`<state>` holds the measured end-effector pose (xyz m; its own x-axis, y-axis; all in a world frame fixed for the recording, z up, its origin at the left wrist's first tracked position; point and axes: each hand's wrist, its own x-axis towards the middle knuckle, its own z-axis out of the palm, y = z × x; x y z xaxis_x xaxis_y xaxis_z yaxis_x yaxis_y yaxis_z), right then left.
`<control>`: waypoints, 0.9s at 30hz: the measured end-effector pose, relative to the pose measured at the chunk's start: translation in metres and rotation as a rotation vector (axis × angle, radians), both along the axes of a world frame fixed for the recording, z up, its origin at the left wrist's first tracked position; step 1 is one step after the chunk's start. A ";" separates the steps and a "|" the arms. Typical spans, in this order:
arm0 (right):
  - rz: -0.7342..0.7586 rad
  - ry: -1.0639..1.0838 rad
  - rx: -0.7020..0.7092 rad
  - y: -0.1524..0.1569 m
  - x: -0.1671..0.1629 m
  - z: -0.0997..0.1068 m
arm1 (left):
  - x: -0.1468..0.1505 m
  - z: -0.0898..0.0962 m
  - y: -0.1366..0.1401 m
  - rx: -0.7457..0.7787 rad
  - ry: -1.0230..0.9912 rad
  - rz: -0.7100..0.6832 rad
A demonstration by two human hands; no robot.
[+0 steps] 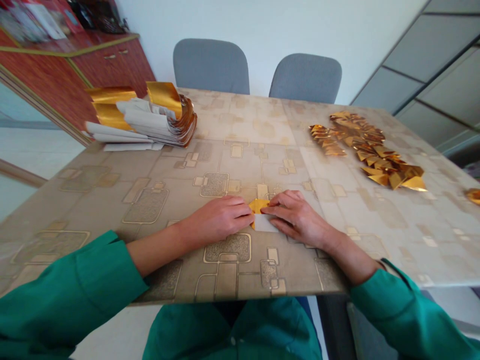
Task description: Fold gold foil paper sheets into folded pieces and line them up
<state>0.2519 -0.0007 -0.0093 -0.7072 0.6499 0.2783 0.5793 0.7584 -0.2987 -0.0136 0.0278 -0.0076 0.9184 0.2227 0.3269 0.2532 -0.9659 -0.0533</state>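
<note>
A small sheet of gold foil paper [258,205], partly folded, lies on the table in front of me. Its upper part shows gold and its lower part shows the pale back. My left hand [228,216] is closed, with the fingertips pressed on the left edge of the paper. From the other side my right hand [294,215] pinches the paper's right edge, fingers curled over it. Both hands rest on the patterned tablecloth, and the fingers hide the paper's two ends.
At the back left stands a thick stack of gold and grey-white paper [150,120]. Folded gold pieces [360,137] lie heaped at the right, and another gold piece [473,195] is at the far right edge. Two grey chairs [212,65] stand behind the table [240,125].
</note>
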 end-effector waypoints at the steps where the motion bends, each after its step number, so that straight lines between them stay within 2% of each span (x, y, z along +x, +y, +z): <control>1: -0.001 0.000 -0.001 0.000 -0.001 0.000 | -0.001 0.000 0.000 -0.007 -0.011 -0.007; 4: -0.014 0.000 -0.022 -0.001 -0.003 0.002 | -0.001 0.000 -0.002 -0.028 -0.029 -0.014; 10: -0.022 0.029 -0.069 0.002 -0.001 0.004 | 0.002 -0.002 -0.007 -0.071 -0.038 0.095; 15: -0.011 0.067 -0.084 0.002 0.001 0.003 | 0.001 -0.006 -0.001 -0.133 -0.100 0.134; 22: -0.006 0.044 -0.074 0.003 0.002 0.002 | -0.001 -0.009 0.001 -0.109 -0.129 0.093; 27: 0.005 0.025 -0.078 0.001 0.003 0.004 | 0.000 -0.005 0.002 -0.001 -0.074 0.050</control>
<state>0.2550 -0.0002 -0.0048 -0.7039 0.6670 0.2443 0.5675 0.7349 -0.3712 -0.0136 0.0294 -0.0129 0.8795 0.2680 0.3932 0.3042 -0.9521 -0.0314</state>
